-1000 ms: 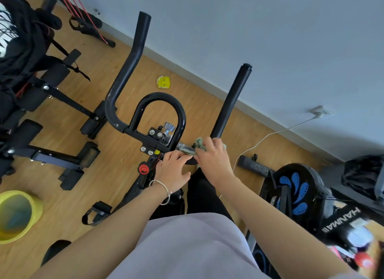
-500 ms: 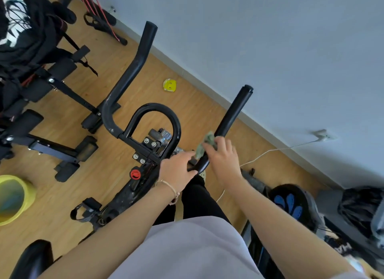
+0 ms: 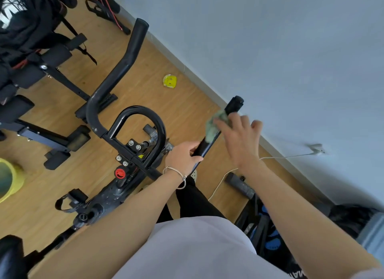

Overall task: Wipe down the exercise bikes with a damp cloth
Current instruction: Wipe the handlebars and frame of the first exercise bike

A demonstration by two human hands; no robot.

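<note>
The green cloth (image 3: 215, 126) sits on the right handlebar (image 3: 203, 147) of the exercise bike (image 3: 116, 192). It is up near the far end of the bar, just below the black end cap. The right hand (image 3: 239, 137) presses the cloth onto the bar. The hand is blurry, but its fingers look spread and mostly straight, so its grip looks loose, more a push than a squeeze. I cannot see the thumb.

The left hand (image 3: 182, 157) is lower on the same bar, with its grip wrapped tight round it. I think this hand is holding the bike steady.

The bar is long and thin. It runs from the middle of the bike, by the left hand, up and away, and its end points at the wall (image 3: 291, 50).

The step looks like wiping this handlebar, and the wipe is nearly at the tip. Next, I think the cloth needs to go over the end cap. Then it can go to the round loop bar (image 3: 154, 120) and the left handlebar (image 3: 126, 62), which look unwiped. Blur like this hints at speed, so the cloth could slip off the tip.

Farther out, a yellow bucket (image 3: 10, 179) stands on the wooden floor (image 3: 187, 108) at the left edge. A white cable (image 3: 218, 185) runs along the floor to the wall.
</note>
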